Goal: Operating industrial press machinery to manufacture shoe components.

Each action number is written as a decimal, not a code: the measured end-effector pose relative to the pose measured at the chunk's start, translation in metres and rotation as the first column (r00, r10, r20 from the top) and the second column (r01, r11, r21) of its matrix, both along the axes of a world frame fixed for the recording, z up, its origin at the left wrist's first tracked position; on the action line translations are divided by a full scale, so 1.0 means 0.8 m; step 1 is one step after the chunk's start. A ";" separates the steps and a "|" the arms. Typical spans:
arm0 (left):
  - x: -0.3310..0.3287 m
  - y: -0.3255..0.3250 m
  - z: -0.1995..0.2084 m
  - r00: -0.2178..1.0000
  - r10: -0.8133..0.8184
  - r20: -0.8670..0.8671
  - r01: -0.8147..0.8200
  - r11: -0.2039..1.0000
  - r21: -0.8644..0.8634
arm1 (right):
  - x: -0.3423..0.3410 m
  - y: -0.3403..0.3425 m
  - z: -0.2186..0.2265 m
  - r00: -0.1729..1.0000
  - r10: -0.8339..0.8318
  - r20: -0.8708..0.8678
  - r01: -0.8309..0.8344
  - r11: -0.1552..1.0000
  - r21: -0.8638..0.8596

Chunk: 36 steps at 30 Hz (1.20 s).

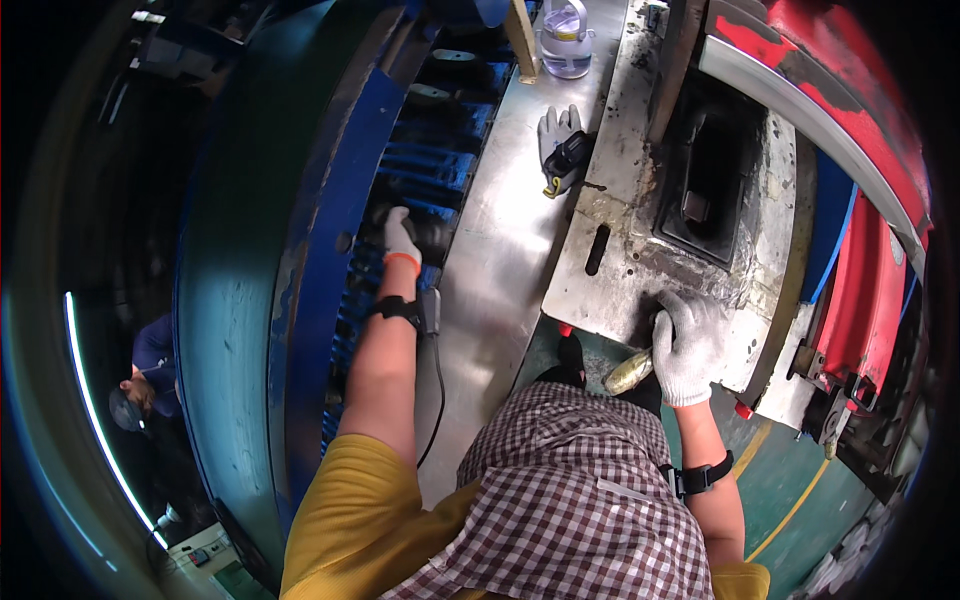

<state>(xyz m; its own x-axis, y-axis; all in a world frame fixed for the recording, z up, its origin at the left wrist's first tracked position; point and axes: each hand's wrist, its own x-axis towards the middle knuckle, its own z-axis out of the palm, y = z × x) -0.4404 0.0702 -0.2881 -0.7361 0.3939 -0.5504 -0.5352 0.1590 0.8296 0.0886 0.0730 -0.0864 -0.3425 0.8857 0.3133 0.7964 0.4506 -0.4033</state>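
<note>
My left hand [400, 238], in a pale glove with an orange cuff, reaches over the blue slatted machine bed [425, 165]. It looks closed, beside a dark, blurred rounded piece [432, 238]; what lies in the fingers is hidden. On the right, my right hand [690, 345] wears a grey-white glove and bends over the front edge of a worn metal plate [620, 250]. Its fingers are curled, and a yellowish, shiny, wrapped handle-like piece [628, 373] sticks out to the left below the thumb. The piece's other end is hidden.
A metal shelf [500, 250] runs between machine bed and plate. On it lie a grey glove [558, 130] with a black strapped device [568, 160] and a clear jug [566, 42]. A dark opening [705, 190] sits in the plate. Far left, another person [150, 375] is visible.
</note>
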 end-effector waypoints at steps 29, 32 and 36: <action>0.324 -0.091 0.143 0.645 -0.653 -0.398 0.624 0.750 -0.220 | 0.004 -0.001 -0.002 0.999 -0.033 -0.009 0.033 0.999 -0.009; 0.385 -0.072 0.156 0.587 -0.617 -0.525 0.702 0.710 -0.050 | 0.009 -0.010 -0.006 0.999 -0.027 -0.035 0.027 1.000 0.009; 0.449 -0.045 0.234 0.072 -0.511 -0.856 0.778 0.567 -0.273 | 0.043 -0.013 -0.023 0.989 0.094 -0.112 -0.097 0.995 -0.014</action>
